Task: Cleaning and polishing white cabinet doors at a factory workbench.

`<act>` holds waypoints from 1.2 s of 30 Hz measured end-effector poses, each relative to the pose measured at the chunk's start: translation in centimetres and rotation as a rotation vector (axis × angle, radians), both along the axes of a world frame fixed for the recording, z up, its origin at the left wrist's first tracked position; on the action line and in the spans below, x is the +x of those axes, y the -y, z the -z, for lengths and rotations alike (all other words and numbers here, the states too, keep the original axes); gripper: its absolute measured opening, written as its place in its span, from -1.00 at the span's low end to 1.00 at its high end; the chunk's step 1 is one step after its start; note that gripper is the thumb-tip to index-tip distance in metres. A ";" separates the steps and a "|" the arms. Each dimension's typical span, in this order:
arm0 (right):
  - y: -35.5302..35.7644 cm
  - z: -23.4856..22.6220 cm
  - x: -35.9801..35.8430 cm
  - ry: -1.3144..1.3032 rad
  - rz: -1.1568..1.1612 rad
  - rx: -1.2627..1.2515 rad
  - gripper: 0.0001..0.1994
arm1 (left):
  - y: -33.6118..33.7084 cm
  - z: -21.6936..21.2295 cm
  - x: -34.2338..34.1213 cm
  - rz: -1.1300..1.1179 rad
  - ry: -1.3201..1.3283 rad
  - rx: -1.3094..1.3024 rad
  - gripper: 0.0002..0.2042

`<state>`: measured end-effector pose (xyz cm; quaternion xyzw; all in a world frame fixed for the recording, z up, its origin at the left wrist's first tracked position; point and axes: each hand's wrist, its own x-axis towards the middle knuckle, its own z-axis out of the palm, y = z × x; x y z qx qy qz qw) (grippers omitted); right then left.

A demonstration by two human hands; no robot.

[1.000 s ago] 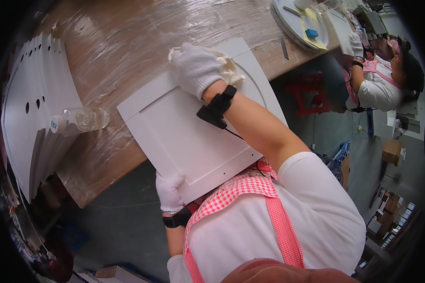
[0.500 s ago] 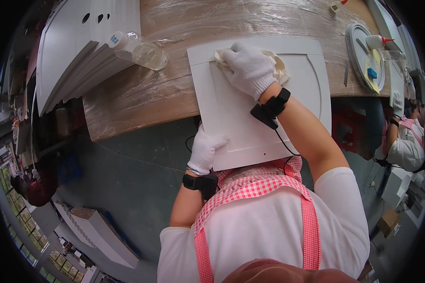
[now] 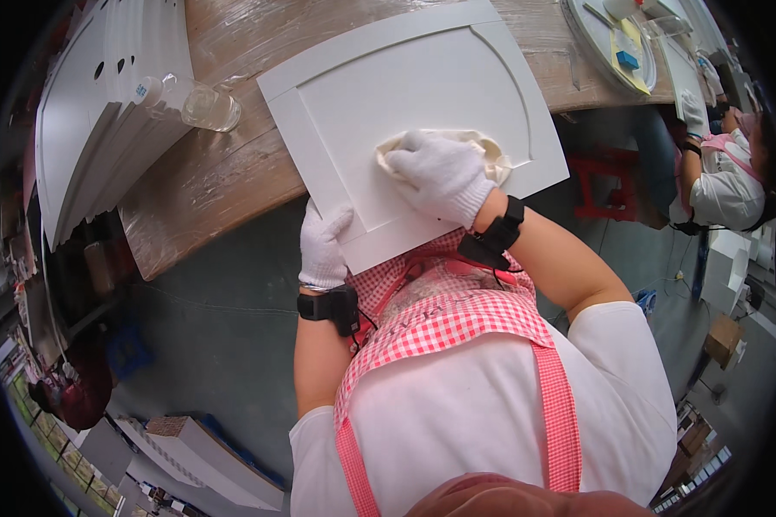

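A white cabinet door panel (image 3: 414,77) with a recessed centre lies tilted across the table's front edge, its near part over my lap. My left hand (image 3: 323,248), in a white knitted glove, grips the panel's near left edge, thumb on top and fingers hidden beneath. Also gloved, my right hand (image 3: 440,172) is closed on a cream cloth (image 3: 489,148) and presses it against the panel's lower middle. The cloth bunches out beyond the fingers on both sides. Black bands with small boxes sit on both wrists.
The table (image 3: 241,34) is covered in clear film. At left stand stacked white panels (image 3: 73,112) and a clear bottle (image 3: 211,108) of liquid. A round white lid (image 3: 591,39) holding a blue block (image 3: 627,60) lies at right. A co-worker (image 3: 724,185) sits beyond a red stool (image 3: 597,185).
My right hand has drawn the cloth from the panel's far edge toward me. The panel has turned counterclockwise in view, and my left hand still holds its edge.
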<state>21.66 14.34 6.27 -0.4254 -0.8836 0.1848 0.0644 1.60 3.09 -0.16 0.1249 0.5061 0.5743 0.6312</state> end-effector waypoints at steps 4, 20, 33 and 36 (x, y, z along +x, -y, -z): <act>-7.3 1.2 10.7 -0.027 0.517 0.338 -0.74 | 0.1 -0.4 1.0 -0.004 0.090 -0.002 -0.53; 0.0 0.4 16.2 0.116 0.428 0.292 -0.80 | -0.2 -0.4 1.8 0.007 -0.191 -0.081 -0.56; 3.6 0.6 -2.2 -0.010 -0.364 -0.144 -0.79 | 3.9 -0.3 2.6 -0.028 -0.244 -0.093 -0.56; -1.3 1.4 -4.4 -0.146 -0.143 0.037 -0.78 | 5.0 -0.3 2.3 -0.003 -0.255 -0.118 -0.56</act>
